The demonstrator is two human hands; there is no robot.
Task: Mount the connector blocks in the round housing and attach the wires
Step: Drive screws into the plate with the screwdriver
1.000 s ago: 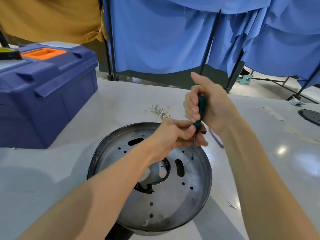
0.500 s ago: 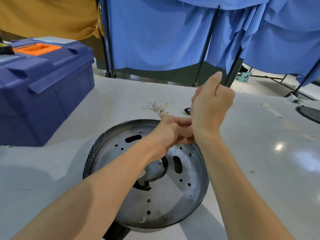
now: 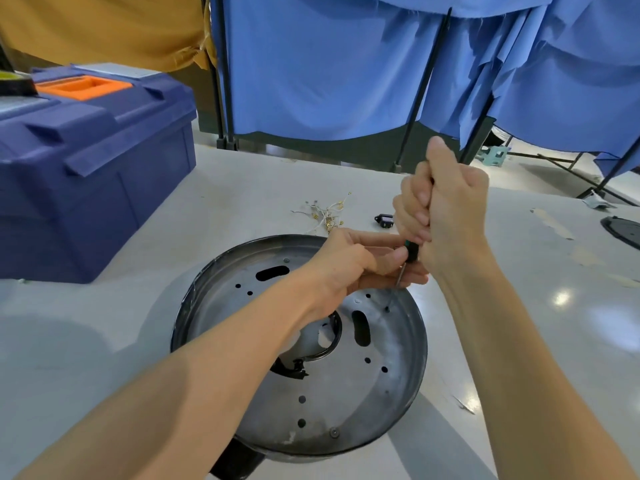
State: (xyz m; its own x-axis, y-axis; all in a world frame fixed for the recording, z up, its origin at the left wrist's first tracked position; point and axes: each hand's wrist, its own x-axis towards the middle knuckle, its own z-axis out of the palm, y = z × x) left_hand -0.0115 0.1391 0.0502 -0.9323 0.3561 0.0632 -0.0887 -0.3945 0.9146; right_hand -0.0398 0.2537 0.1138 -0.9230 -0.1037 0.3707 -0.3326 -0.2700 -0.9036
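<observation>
The round metal housing lies on the white table, its plate pierced by slots and small holes. My right hand grips a green-handled screwdriver upright over the housing's far right part; the thin shaft points down to a small hole there. My left hand reaches across the housing and pinches the shaft just below the handle. A small black connector block lies on the table beyond the housing. A bundle of thin wires with yellow ends lies to its left.
A large blue toolbox with an orange lid insert stands at the left. Blue curtains on black stands hang behind the table. A dark round part lies at the far right edge of the table.
My right hand turned on the screwdriver handle, hiding it half a second ago; now the handle's lower end shows again. My left hand has stayed on the shaft. The view shifted slightly.
</observation>
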